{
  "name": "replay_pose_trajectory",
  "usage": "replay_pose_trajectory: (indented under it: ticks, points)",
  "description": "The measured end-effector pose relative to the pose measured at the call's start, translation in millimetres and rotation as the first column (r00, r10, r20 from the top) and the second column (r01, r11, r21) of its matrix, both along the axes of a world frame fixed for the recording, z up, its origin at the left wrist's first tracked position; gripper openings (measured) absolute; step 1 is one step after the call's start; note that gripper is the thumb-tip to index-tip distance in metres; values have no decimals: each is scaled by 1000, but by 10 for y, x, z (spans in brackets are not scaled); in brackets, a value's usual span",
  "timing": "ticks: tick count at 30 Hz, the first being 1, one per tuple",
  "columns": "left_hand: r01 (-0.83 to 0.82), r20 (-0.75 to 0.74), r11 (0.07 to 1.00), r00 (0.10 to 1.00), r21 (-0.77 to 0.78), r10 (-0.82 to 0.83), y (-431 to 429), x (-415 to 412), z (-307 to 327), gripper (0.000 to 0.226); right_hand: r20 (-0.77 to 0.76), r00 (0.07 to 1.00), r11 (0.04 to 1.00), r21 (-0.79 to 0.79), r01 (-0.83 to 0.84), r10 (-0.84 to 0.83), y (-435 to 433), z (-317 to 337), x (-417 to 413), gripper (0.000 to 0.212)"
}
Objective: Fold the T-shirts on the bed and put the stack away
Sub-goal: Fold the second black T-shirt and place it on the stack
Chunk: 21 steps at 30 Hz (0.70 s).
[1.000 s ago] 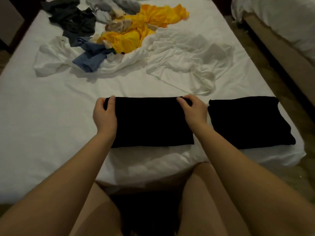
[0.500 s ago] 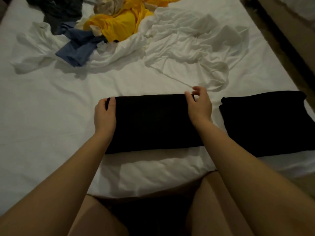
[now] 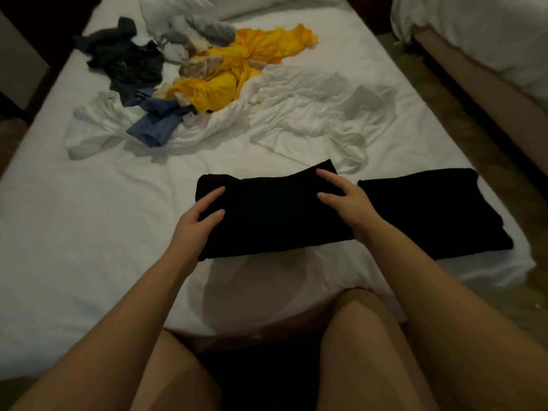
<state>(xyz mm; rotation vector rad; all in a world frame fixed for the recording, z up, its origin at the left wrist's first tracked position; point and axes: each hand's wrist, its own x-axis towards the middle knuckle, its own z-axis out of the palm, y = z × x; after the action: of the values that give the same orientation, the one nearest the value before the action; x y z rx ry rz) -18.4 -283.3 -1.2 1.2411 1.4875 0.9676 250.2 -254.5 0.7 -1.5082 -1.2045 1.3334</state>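
Fingers (image 3: 215, 195) of the left hand (image 3: 198, 223) are lying fairly straight and spread on the left end of the folded black T-shirt (image 3: 272, 215), with the thumb on the cloth too. The right hand (image 3: 351, 204) is pressing its splayed fingers on the right end. Neither hand is curling round the fabric, so nothing is actually being gripped.

This shirt is lying close to the near edge of the bed (image 3: 89, 232), roughly midway along it. It is just beside a second folded black T-shirt (image 3: 430, 212), which is sitting toward the near right corner.

The far right corner of the shirt under the hands is standing up a little instead of lying flat. If the hands are lifting off or sliding it sideways with only flat palms, I judge that corner is likely to flop open and the layers to shear apart. The near edge is also close, so a pull toward the body could drag the bundle off the bed.

Its long axis is running left to right, almost parallel to the near edge, with the right end tilting slightly farther away. Which end is collar and which is hem cannot be told (the cloth is uniformly black). The yellow T-shirt (image 3: 216, 87) and white T-shirt (image 3: 311, 114) are waiting unfolded, well apart toward the far edge.
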Motion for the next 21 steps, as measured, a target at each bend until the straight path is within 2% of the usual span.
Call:
replay_pose_trajectory:
  ticks: [2,5,7,10,13,17,21]
  points:
    - [33,81,999,996,-22,-31,-34,173,135,39,-12,1000,1000,11,9,-9,-77,178,229,45]
    - [103,164,993,982,-51,-93,-63,604,274,46,-19,998,997,35,64,-63,-235,390,735,46]
    - [183,203,981,965,-63,-167,-83,984,314,55,40,994,993,67,95,-98,-319,487,1157,48]
    - [262,223,961,945,-86,-238,-123,1573,275,65,222,964,986,109,123,-145,-371,562,1791,49]
    - [296,212,949,939,-104,-270,-115,2061,166,72,357,923,989,81,120,-141,-336,543,2292,55]
    - [328,114,939,942,-106,-316,31,2525,0,71,397,909,992,23,127,-126,-184,358,2712,57]
    - [337,91,926,941,-169,-326,217,2775,-204,70,393,910,988,-19,153,-133,0,30,2987,55]
